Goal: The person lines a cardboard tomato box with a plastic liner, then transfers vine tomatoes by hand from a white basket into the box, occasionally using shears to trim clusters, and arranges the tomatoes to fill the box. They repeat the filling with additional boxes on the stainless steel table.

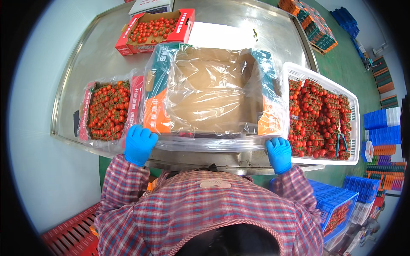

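Observation:
In front of me on the metal table lies a cardboard box (209, 102) with green and orange sides, bare brown inside. Clear plastic film (200, 143) covers it and hangs past its near side. My left hand (140, 145), in a blue glove, is closed on the film by the box's near left corner. At the near right corner my right hand (279, 154), gloved alike, has its fingers closed on the same film. Left of the box sits a film-wrapped red carton of cherry tomatoes (109, 111). A white crate (318, 160) of tomatoes on the vine stands to the right.
Teal-handled snips (341, 143) lie on the crate's tomatoes. Farther back are an open red carton (185, 23) of loose tomatoes and a white sheet (220, 35) on the metal table (239, 15). Blue crates (333, 194) stand on the floor at the right, red slatted plastic (70, 232) at lower left.

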Available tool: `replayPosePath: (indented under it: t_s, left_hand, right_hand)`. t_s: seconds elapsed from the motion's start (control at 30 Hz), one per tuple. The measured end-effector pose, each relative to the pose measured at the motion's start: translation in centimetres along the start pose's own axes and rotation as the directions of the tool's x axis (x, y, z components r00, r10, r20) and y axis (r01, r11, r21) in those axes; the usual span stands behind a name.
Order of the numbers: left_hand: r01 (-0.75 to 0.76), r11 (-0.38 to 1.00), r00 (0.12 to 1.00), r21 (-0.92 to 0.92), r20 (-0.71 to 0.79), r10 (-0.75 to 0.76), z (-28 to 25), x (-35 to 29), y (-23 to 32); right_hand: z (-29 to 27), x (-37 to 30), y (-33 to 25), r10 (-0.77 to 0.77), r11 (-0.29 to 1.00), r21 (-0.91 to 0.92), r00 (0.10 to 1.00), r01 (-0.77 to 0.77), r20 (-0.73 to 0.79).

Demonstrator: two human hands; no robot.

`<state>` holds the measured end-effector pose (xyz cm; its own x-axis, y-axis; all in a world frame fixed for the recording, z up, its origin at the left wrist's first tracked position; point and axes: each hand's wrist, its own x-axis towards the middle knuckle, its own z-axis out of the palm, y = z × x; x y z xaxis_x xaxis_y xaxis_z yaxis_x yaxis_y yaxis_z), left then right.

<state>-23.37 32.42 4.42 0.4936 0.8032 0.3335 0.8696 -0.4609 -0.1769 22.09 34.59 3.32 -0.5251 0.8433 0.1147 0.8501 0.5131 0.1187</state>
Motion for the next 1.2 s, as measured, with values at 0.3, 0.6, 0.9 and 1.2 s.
replayPosePath:
  t_s: [0.3, 0.6, 0.9, 1.2]
  left_hand:
    - [0.367, 0.656, 0.541, -0.660, 0.725, 0.426, -1.5, 0.6, 2.5]
    - [0.465, 0.848, 0.622, 0.255, 0.588, -0.518, 4.6, 13.2, 7.5]
    - [0.374, 0.912, 0.469, 0.167, 0.815, -0.341, 7.8, 16.2, 5.8]
    - [0.356, 0.759, 0.785, -0.546, 0.615, 0.074, 1.0, 12.5, 4.3]
  right_hand:
    - [-7.8, 4.5, -3.0, -0.493, 0.854, 0.513, 0.457, 0.089, 0.741]
    - [1.6, 28.4, -1.1, 0.169, 0.985, -0.036, 0.888, -0.171, 0.429]
    - [0.1, 18.6, -1.9, -0.284, 0.864, 0.005, 0.478, 0.504, 0.831]
    - [-6.5, 13.6, -2.9, -0.546, 0.735, 0.552, 0.827, 0.393, 0.138]
